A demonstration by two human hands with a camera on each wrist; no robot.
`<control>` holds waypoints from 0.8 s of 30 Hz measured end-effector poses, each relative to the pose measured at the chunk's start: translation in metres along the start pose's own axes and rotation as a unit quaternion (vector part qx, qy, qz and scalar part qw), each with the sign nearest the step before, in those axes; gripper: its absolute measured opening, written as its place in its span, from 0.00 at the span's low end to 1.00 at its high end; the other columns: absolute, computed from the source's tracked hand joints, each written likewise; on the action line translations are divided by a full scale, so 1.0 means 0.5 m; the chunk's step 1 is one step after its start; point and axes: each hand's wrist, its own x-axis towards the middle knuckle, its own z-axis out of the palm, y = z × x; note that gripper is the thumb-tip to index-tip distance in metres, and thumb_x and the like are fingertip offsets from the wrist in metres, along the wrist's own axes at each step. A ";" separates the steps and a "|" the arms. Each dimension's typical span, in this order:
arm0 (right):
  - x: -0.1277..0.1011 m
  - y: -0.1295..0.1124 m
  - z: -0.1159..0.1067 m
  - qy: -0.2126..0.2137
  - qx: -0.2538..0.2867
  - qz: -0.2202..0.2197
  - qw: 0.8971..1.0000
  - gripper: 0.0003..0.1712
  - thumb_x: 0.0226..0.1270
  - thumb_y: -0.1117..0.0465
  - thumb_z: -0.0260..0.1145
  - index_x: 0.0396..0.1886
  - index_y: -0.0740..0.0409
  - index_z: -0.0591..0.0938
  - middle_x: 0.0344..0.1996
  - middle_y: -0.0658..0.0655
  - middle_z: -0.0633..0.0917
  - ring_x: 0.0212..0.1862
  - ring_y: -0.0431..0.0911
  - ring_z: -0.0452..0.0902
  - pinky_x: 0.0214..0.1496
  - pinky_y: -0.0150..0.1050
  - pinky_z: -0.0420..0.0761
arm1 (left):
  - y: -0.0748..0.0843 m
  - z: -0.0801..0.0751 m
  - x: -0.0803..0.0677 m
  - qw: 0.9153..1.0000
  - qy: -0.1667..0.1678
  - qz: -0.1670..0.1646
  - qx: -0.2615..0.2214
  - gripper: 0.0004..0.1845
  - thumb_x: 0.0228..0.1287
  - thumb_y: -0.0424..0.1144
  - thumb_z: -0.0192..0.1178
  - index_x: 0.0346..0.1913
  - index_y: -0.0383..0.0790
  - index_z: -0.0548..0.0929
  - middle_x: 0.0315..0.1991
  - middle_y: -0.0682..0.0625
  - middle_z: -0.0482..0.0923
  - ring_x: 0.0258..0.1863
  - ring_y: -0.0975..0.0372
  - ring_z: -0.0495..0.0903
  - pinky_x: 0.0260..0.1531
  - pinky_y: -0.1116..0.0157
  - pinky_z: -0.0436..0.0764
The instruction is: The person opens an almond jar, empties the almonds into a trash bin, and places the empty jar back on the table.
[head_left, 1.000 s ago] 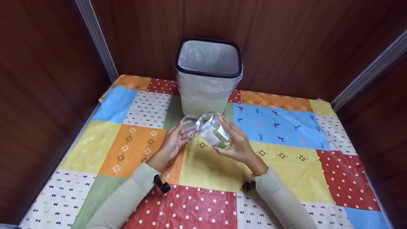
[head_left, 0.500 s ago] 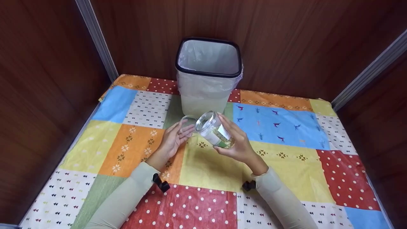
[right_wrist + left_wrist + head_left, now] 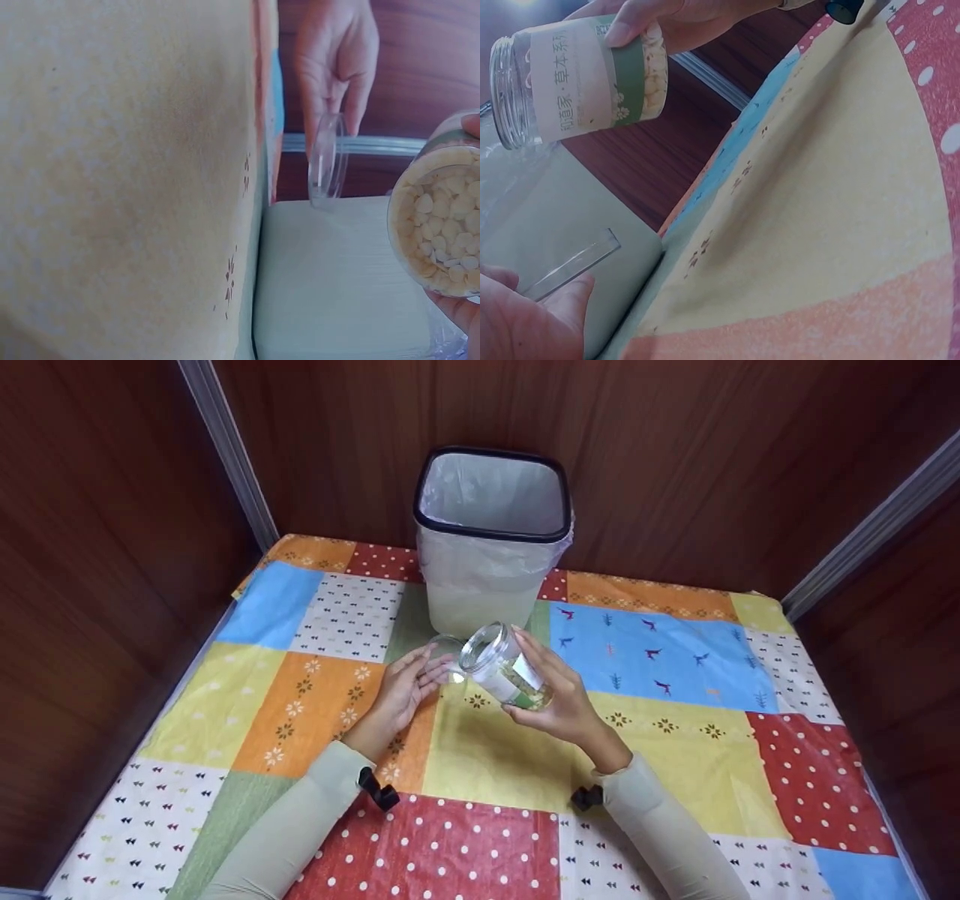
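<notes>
My left hand pinches a shallow, clear round lid at its edge, between thumb and fingers. My right hand grips a clear jar with a white and green label. The jar is tilted, its uncapped mouth facing left and up, just beside the lid in the head view. Pale, flat pieces lie gathered at the jar's bottom, seen through its base in the right wrist view. A bright whitish spot shows at the lid's lower edge in the head view.
A tall pale bin with a dark rim and a plastic liner stands behind the hands. A patchwork cloth covers the table. Dark wood-look panels enclose it at the back and sides.
My left hand and the lid have shifted slightly, and the bright spot on the lid's lower edge now shows. The right hand and the tilted jar stay nearly still.
</notes>
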 end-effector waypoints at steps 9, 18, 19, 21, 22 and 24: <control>-0.001 -0.001 0.000 -0.001 0.004 0.010 1.000 0.59 0.42 0.62 0.85 0.76 0.66 0.66 0.75 0.61 0.67 0.74 0.58 0.64 0.70 0.51 0.72 | -0.004 -0.013 0.011 0.999 0.021 0.001 0.038 0.23 0.76 0.29 0.53 0.71 0.28 0.68 0.62 0.30 0.76 0.57 0.49 0.83 0.55 0.59 0.82; -0.003 0.002 0.004 0.004 -0.004 0.008 1.000 0.59 0.42 0.62 0.85 0.75 0.67 0.66 0.75 0.63 0.68 0.73 0.58 0.65 0.69 0.47 0.74 | -0.007 -0.024 0.016 0.998 0.037 -0.008 0.052 0.25 0.75 0.28 0.55 0.72 0.29 0.68 0.61 0.33 0.78 0.57 0.50 0.83 0.53 0.60 0.83; -0.003 0.002 0.004 0.004 -0.004 0.008 1.000 0.59 0.42 0.62 0.85 0.75 0.67 0.66 0.75 0.63 0.68 0.73 0.58 0.66 0.69 0.47 0.74 | -0.007 -0.025 0.017 0.998 0.038 -0.009 0.051 0.25 0.75 0.28 0.55 0.72 0.30 0.68 0.61 0.33 0.78 0.56 0.51 0.84 0.53 0.60 0.83; -0.003 0.001 0.003 0.002 -0.003 0.008 1.000 0.59 0.42 0.61 0.85 0.75 0.67 0.66 0.75 0.62 0.68 0.73 0.58 0.65 0.69 0.48 0.74 | -0.008 -0.026 0.017 0.998 0.039 -0.009 0.052 0.25 0.75 0.28 0.54 0.72 0.30 0.69 0.61 0.32 0.78 0.54 0.52 0.85 0.53 0.61 0.83; -0.002 0.001 0.003 0.001 -0.002 0.008 1.000 0.59 0.42 0.61 0.85 0.75 0.66 0.66 0.75 0.62 0.67 0.73 0.58 0.65 0.68 0.48 0.74 | -0.009 -0.026 0.018 0.998 0.039 -0.008 0.052 0.24 0.75 0.28 0.54 0.71 0.30 0.69 0.62 0.32 0.77 0.55 0.52 0.85 0.53 0.60 0.83; -0.002 0.000 0.002 0.001 0.000 0.010 1.000 0.59 0.42 0.61 0.85 0.75 0.66 0.66 0.75 0.62 0.67 0.74 0.58 0.65 0.68 0.48 0.75 | -0.010 -0.027 0.018 0.998 0.040 -0.008 0.052 0.24 0.75 0.27 0.53 0.71 0.30 0.69 0.62 0.32 0.77 0.56 0.50 0.84 0.55 0.59 0.82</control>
